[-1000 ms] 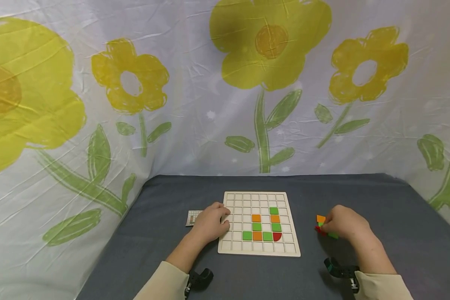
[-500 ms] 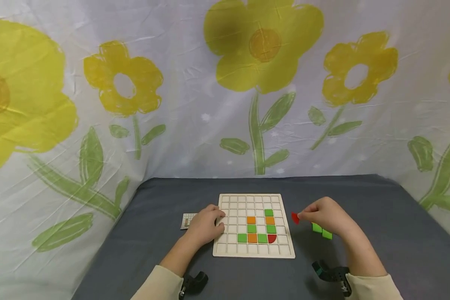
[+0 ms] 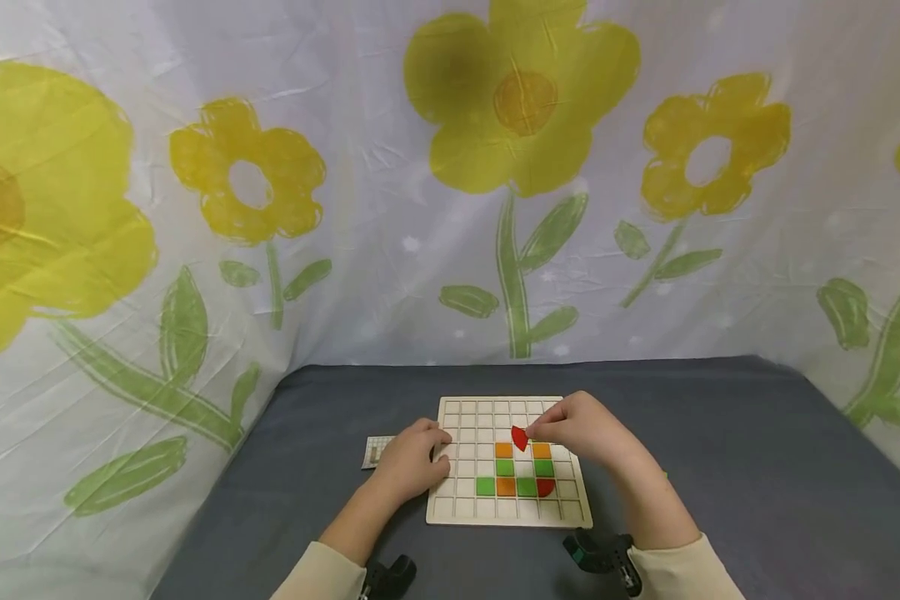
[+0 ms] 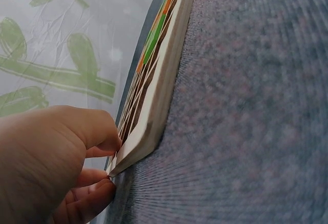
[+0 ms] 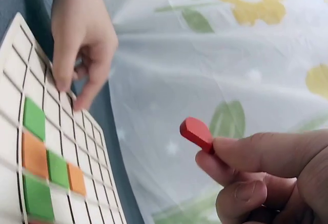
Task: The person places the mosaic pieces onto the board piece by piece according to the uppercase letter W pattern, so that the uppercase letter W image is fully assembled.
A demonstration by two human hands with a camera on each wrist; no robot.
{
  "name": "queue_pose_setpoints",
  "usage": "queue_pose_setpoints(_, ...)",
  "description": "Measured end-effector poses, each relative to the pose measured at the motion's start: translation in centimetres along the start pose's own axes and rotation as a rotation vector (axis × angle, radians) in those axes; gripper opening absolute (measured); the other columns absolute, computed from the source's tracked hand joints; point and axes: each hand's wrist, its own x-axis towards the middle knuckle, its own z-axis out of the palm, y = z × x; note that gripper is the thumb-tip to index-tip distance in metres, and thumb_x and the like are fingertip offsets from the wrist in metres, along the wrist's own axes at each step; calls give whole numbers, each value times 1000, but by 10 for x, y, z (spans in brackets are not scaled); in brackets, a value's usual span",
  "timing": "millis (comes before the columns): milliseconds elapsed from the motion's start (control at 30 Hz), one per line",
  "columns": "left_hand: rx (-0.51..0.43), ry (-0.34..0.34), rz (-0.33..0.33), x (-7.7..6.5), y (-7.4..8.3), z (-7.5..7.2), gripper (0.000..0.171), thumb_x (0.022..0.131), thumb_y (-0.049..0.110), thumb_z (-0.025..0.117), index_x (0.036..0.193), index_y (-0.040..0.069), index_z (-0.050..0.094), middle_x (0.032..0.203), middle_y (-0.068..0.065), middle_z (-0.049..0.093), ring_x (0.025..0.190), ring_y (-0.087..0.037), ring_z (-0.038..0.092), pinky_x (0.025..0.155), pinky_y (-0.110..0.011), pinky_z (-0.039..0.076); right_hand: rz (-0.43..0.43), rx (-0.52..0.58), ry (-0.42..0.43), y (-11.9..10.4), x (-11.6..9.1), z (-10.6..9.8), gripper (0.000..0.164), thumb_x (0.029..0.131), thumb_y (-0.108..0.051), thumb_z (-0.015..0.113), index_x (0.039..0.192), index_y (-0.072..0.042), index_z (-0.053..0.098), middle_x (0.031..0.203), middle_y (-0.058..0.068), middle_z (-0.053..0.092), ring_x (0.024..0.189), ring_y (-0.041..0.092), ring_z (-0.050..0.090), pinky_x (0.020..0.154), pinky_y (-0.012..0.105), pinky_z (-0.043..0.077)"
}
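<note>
Card: small, grid-printed, lying on the dark cloth-covered bench (image 3: 330,417) just left of the board; partly hidden by the left hand.
Left hand (image 3: 412,460): at the board's left edge; thumb and index finger parted, both tips touching the board.
Board (image 3: 474,507): pale, ruled into square cells, flat on the bench.
Tiles, nearest row, left to right: green tile (image 3: 485,487), orange tile (image 3: 506,487), second green tile (image 3: 526,487), red tile (image 3: 545,487) with a rounded corner.
Tiles, middle row: two green, in the columns of the nearest row's orange and red tiles.
Tiles, upper row: two orange, in the same two columns.
Red piece (image 3: 520,438): raised above the board, apart from it, tilted.
Right hand (image 3: 585,427): over the board's right side; thumb and index fingers pinching the red piece by one end.
Green sliver (image 3: 665,474): beside the right forearm, mostly hidden; shape cannot be told.
</note>
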Motion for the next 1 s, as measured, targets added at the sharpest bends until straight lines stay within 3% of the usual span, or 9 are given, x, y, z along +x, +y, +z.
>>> queue_pose_setpoints(167, 18, 9, 7, -1, 0, 3, 32, 92, 13, 65, 122, 7, 73, 129, -14, 62, 114, -34, 64, 89, -50, 55, -10, 2, -8, -5, 11, 20, 15, 93, -20, 74, 85, -13, 84, 99, 0, 73, 72, 20, 49, 62, 35, 40)
queue_pose_setpoints(300, 26, 17, 12, -1, 1, 3, 32, 91, 13, 66, 121, 7, 74, 127, -12, 63, 112, -32, 65, 89, -49, 55, -18, 12, -19, -6, 19, 35, 15, 92, -17, 75, 81, -10, 83, 90, 0, 72, 57, 17, 36, 53, 31, 31)
queue_pose_setpoints(700, 50, 1, -14, 3, -1, -1, 31, 90, 16, 68, 120, 9, 74, 127, -11, 63, 113, -31, 64, 91, -49, 55, -94, -80, -62, -5, 34, 84, 22, 89, -17, 78, 68, -10, 80, 59, -5, 60, 50, 10, 36, 48, 26, 29)
queue_pose_setpoints(1000, 47, 5, -13, 2, 1, -2, 32, 89, 16, 68, 120, 9, 74, 130, -13, 63, 114, -33, 64, 90, -50, 55, -77, -277, -21, 3, 37, 108, 28, 87, -21, 79, 60, -17, 73, 52, -9, 53, 47, 10, 43, 45, 26, 31)
